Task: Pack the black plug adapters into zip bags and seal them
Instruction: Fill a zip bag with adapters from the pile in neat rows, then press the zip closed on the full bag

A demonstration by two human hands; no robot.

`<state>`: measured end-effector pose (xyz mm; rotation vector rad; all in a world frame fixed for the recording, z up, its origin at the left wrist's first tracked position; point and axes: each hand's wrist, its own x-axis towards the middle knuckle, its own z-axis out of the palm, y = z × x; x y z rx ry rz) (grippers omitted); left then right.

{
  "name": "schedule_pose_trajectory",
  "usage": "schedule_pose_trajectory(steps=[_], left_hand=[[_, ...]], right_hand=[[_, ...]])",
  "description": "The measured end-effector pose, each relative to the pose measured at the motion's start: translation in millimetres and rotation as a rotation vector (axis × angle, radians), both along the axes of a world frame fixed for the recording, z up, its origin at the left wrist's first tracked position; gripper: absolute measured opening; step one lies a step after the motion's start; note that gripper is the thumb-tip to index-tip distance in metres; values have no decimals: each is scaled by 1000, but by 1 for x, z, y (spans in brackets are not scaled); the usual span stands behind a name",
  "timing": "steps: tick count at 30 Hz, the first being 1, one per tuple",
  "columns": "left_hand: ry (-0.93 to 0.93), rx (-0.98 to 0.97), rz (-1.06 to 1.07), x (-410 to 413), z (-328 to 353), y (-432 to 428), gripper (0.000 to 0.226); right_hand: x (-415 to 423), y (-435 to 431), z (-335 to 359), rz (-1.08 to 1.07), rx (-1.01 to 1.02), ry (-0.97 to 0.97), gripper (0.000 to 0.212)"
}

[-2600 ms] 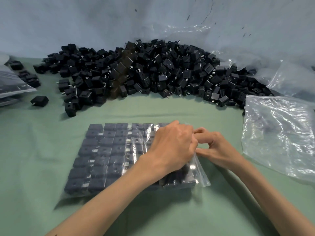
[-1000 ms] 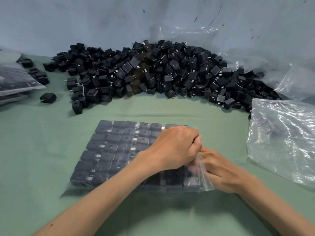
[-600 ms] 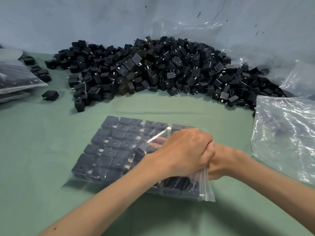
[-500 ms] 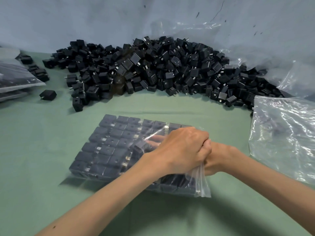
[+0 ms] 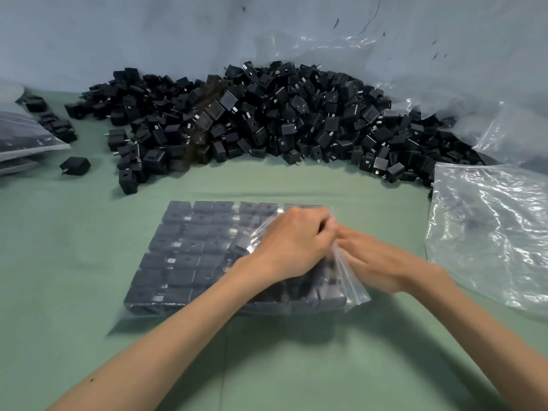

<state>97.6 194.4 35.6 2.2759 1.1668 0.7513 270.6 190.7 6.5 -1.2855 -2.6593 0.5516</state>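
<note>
My left hand [image 5: 292,244] pinches the mouth of the zip bag [image 5: 355,292], packed with black plug adapters [image 5: 184,259] beneath my wrist; my blurred right hand [image 5: 376,262] meets it there, grip unclear.

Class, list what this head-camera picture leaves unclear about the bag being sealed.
Head view throughout.
Seal of the zip bag: hidden under the left hand, closed or not unknown.
Grip of the right hand: motion blur hides its fingers.
The packed bags at left: cut off by the frame edge.
</note>
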Motion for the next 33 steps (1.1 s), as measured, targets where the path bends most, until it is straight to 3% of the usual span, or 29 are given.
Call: schedule_pose_trajectory(steps=[3,5,7,10,13,15,19,24,28,33], left_hand=[[-87,-25,80,2,-4,5,41],[-126,-84,41,4,-3,7,34],[-99,-177,-90,3,0,7,26],[-21,-241,-199,-5,5,16,33],[16,-135,-80,-17,14,42,36],[139,-56,84,-23,18,69,41],[493,-301,37,-30,5,103,57],[578,-375,96,-53,5,110,57],[230,-786,76,-87,4,91,44],[-475,-797,382,-89,-25,60,42]], right_hand=[[2,-15,7,-287,-9,533,31],[-1,-26,-3,-527,35,732,29],[-8,-39,-6,-708,84,706,41],[-7,-53,-6,-771,73,440,51],[-14,-61,-3,-779,-162,494,48],[-20,-63,-7,-804,-276,612,48],[-21,-55,-12,-860,-243,720,44],[-6,-6,-1,-924,-127,606,38],[-6,34,7,-913,-244,663,26],[-24,54,11,-1007,-386,982,32]])
